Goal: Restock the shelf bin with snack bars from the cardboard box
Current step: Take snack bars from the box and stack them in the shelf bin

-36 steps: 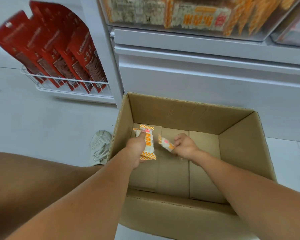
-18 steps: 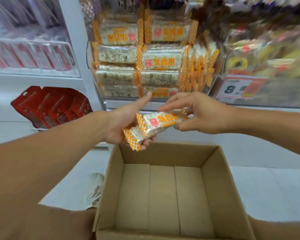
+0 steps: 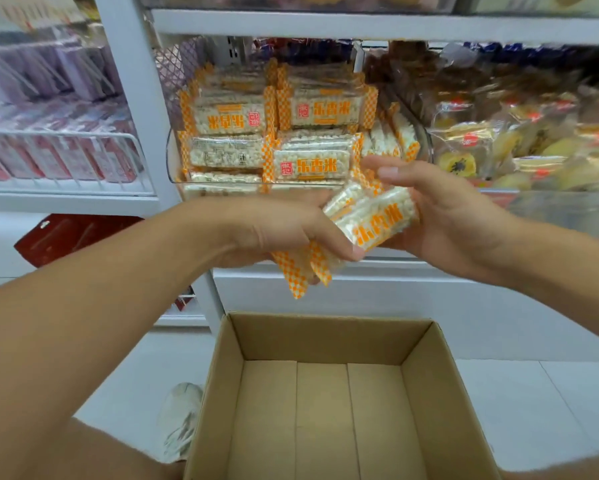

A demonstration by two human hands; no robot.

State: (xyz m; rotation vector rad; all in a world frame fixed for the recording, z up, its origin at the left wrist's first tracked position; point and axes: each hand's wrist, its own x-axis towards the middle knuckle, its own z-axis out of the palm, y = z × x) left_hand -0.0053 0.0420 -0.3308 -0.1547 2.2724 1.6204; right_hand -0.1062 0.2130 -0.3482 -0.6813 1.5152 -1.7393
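Both hands grip a small bundle of snack bars [image 3: 377, 223] between them: the left hand [image 3: 277, 230] curls over the lower ends, the right hand [image 3: 440, 216] cups the upper ends. They hover above the cardboard box [image 3: 228, 393], just before the stocked shelf bin [image 3: 221, 183].

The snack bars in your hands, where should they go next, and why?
Probably up and forward into the clear shelf bin. Both the left hand and right hand hold the snack bars just in front of it, the cardboard box below looks empty, and matching bars are already stacked there.
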